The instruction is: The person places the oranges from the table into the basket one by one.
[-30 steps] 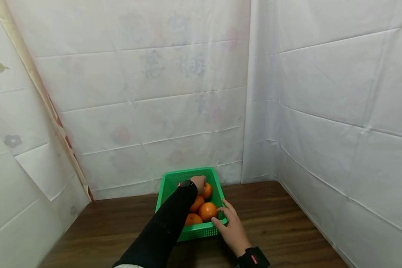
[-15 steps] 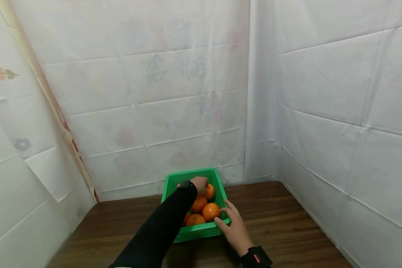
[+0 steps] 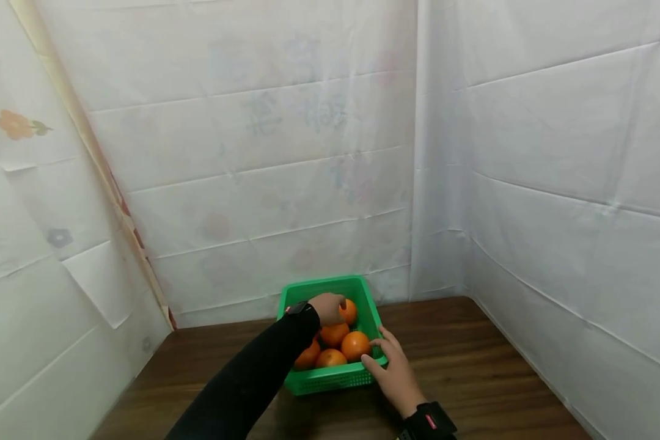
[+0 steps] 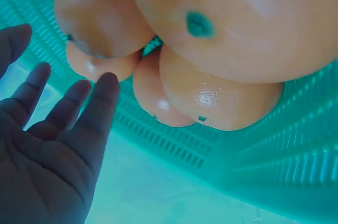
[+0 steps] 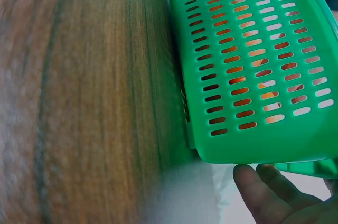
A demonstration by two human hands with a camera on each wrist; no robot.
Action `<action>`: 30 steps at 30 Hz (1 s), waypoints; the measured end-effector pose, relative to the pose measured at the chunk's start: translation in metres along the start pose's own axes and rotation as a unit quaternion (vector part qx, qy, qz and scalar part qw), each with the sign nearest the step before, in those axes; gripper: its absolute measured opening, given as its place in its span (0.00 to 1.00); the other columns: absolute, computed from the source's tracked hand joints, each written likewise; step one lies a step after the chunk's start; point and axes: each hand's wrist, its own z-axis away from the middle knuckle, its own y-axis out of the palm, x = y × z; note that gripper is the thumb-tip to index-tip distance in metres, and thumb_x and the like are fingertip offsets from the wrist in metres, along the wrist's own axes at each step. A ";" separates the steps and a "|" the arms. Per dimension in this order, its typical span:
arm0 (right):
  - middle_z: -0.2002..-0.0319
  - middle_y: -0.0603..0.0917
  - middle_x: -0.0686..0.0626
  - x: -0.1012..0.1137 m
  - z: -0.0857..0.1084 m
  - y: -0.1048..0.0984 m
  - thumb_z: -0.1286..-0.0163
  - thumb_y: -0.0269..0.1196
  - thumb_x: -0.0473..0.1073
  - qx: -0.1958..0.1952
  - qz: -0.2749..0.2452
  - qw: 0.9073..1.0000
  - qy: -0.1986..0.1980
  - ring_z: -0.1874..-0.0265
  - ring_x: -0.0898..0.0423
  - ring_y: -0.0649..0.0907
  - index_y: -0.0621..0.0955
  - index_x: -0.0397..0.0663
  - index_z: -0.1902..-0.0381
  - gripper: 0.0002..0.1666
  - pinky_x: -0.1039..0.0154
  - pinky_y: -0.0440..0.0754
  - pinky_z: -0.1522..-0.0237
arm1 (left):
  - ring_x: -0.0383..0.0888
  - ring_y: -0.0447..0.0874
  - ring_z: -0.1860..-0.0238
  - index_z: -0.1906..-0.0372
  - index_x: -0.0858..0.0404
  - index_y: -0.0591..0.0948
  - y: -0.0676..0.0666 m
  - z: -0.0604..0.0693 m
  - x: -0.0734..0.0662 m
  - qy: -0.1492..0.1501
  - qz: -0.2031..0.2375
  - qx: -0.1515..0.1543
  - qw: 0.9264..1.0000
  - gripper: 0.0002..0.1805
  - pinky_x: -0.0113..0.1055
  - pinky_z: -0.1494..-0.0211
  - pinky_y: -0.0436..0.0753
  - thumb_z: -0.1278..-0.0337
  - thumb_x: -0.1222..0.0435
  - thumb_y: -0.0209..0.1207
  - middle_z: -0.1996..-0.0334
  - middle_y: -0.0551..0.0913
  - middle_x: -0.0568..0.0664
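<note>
A green plastic basket (image 3: 373,315) holds several oranges (image 3: 355,346). My left hand (image 3: 327,308) reaches down inside it, close to the far orange (image 3: 349,312). In the left wrist view the fingers (image 4: 100,110) of that hand are spread and nearly straight, with no fruit between them, and oranges (image 4: 227,97) lie beside them. At the basket's near right corner, my right hand (image 3: 397,376) touches the rim with thumb and fingers apart. The right wrist view shows its fingertips (image 5: 248,176) against the edge of the slotted green wall (image 5: 311,139).
The basket stands on a dark brown wooden table (image 3: 445,342). White sheets hang behind (image 3: 275,201) and along the right side (image 3: 572,256). Another sheet with printed flowers (image 3: 16,124) hangs on the left. My black left sleeve (image 3: 247,373) crosses the basket's front left side.
The head view has turned slightly left, so everything sits further right. My left hand has shifted a little left off the far orange, more of which shows. My right hand stays at the corner.
</note>
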 end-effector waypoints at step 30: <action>0.17 0.63 0.39 0.002 0.000 0.003 0.22 0.67 0.55 -0.011 0.041 0.999 0.001 0.21 0.30 0.65 0.84 0.51 0.45 0.17 0.27 0.72 0.30 | 0.58 0.83 0.37 0.37 0.56 0.82 -0.041 0.132 0.030 -0.002 0.047 -0.147 0.988 0.20 0.54 0.36 0.82 0.28 0.55 0.67 0.37 0.84 0.57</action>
